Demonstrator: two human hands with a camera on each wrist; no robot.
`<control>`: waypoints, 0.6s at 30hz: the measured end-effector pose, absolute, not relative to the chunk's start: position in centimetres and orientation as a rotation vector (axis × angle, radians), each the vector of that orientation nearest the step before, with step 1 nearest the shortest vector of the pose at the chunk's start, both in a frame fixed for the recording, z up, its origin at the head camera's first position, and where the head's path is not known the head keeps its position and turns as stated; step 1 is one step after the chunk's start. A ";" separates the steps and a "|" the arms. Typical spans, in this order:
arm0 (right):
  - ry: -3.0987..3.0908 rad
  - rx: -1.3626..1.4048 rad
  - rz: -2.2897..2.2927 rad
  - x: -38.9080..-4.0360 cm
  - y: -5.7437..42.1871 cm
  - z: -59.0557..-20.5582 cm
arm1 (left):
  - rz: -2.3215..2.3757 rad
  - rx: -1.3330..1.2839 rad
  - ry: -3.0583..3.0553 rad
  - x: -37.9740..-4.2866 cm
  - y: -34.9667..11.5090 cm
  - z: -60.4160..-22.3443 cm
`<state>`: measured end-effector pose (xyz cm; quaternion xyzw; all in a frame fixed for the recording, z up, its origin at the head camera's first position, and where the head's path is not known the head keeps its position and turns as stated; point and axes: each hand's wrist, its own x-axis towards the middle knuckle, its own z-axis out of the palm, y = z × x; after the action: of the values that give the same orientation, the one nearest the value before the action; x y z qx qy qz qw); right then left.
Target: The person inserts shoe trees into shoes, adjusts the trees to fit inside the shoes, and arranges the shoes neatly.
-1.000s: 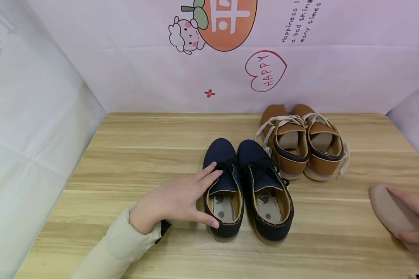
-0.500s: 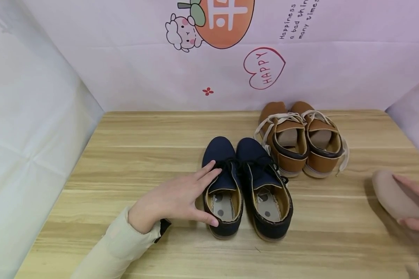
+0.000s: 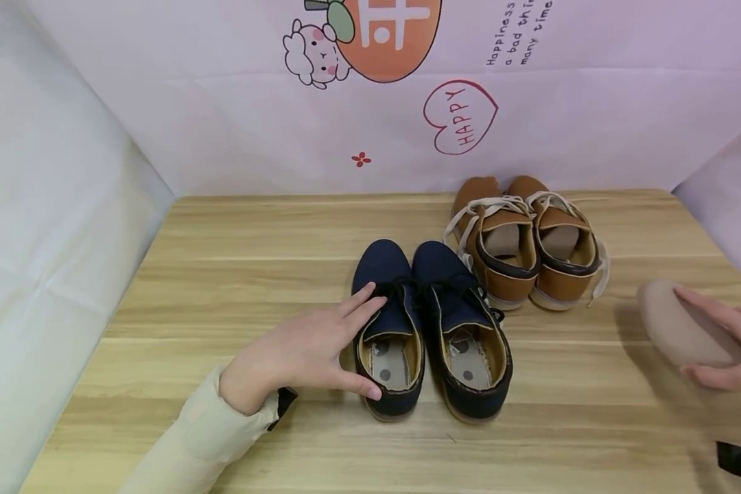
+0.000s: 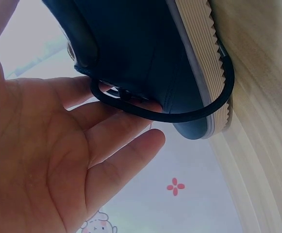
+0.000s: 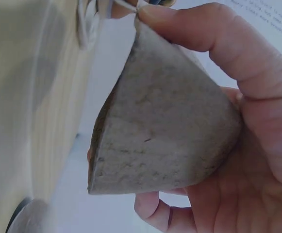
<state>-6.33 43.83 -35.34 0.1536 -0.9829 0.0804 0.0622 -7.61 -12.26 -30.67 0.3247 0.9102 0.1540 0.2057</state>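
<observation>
A pair of navy lace-up shoes (image 3: 387,309) stands side by side mid-table, heels toward me. My left hand (image 3: 311,350) spreads along the left shoe's outer side, thumb at the heel rim, fingertips by the laces. In the left wrist view its fingers (image 4: 126,131) are fairly straight beside the black lace loop (image 4: 189,115). At the right, my right hand (image 3: 731,346) holds a grey-beige moulded shoe insert (image 3: 679,326) between thumb and fingers, its shadow falling on the table. The right wrist view shows the insert's rough, tapered surface (image 5: 165,116) close up.
Tan shoes (image 3: 506,261) with loose cream laces stand behind the navy pair, beige inserts (image 3: 560,241) inside them. A white printed cloth (image 3: 234,137) backs the wooden table (image 3: 234,274), and white sheeting (image 3: 49,226) hangs at the left.
My right hand has raised the insert off the table and brought it slightly farther back and left. The left hand stays at the navy shoe. The head view has shifted a little.
</observation>
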 end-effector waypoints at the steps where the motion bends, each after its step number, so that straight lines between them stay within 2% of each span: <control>1: -2.991 0.451 0.231 -6.3 43.4 -35.1 | 0.430 0.907 2.538 -7.6 -12.3 -30.6; 10: -2.999 0.368 0.352 -6.3 40.6 -33.5 | 0.436 0.907 2.547 -7.5 -12.2 -30.8; 18: -3.032 0.399 0.325 -6.1 37.9 -31.9 | 0.430 0.911 2.549 -7.6 -12.1 -30.9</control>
<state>-6.12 37.95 -31.94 0.1297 -0.9854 0.1055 0.0329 -7.65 -12.12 -30.86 0.3258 0.9114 0.1536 0.1989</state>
